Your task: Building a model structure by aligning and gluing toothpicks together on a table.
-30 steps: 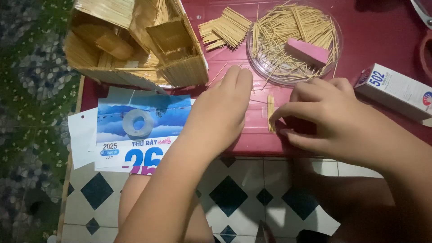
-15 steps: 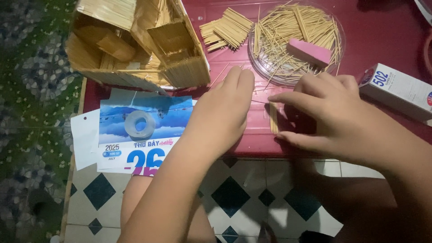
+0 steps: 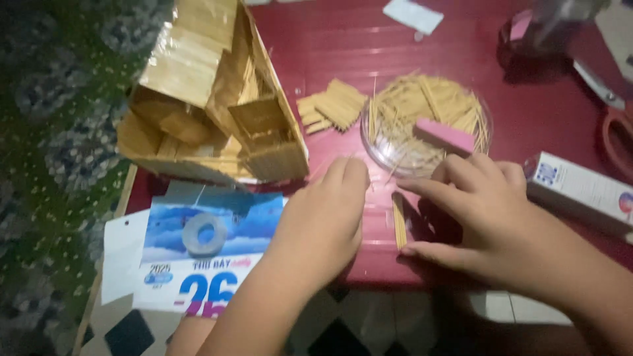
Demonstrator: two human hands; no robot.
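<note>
Hands (image 3: 402,211) nearer thin pale stick bundle (image 3: 399,221)

You see a dark red table (image 3: 461,39), pale yellow toothpicks (image 3: 422,99), a pink block (image 3: 443,136), and a blue-and-white calendar page (image 3: 217,244) at lower left.

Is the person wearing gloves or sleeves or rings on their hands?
No gloves. The left hand and the right hand are both bare, and both forearms are bare too, with no sleeves in view. No rings, watch or bracelets show on the fingers or wrists, though the picture is dim and a bit blurry.
</note>
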